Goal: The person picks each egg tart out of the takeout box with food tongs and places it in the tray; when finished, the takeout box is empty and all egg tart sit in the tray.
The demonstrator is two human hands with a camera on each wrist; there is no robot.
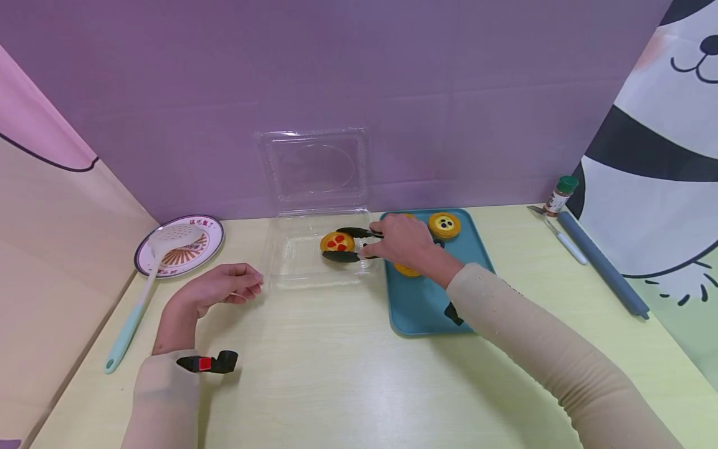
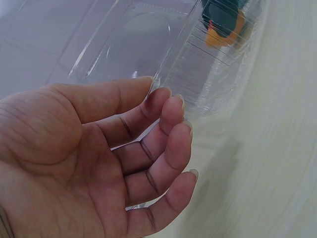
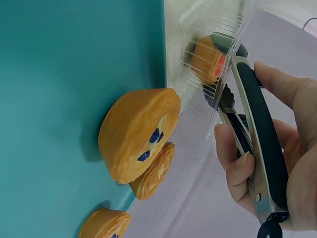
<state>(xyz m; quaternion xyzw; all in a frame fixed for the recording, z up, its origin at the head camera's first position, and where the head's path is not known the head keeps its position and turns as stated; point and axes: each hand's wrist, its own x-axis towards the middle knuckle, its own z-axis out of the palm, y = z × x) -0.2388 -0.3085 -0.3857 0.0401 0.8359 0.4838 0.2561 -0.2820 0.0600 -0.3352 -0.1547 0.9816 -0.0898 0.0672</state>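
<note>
My right hand [image 1: 406, 243] grips black-and-silver tongs [image 3: 260, 134]. Their dark tips lie on either side of a tart with red topping [image 1: 337, 241], inside a clear plastic container [image 1: 291, 252] whose lid [image 1: 320, 167] stands raised at the back. In the right wrist view, the tart and tips show through the container's ribbed wall. My left hand [image 1: 227, 287] is beside the container's left edge, its fingers loosely bent and nothing gripped. Under and beyond my right hand, a blue tray [image 1: 421, 312] bears more tarts, one topped with dark berries [image 1: 444, 226]; others are partly hidden.
At the left, a skimmer with a pale green handle [image 1: 128, 333] lies across a patterned plate [image 1: 210, 234]. At the far right are a green-capped jar [image 1: 558, 198], a small knife [image 1: 569, 245] and a grey-blue bar [image 1: 603, 265]. A purple backdrop [image 1: 449, 125] borders the table's back.
</note>
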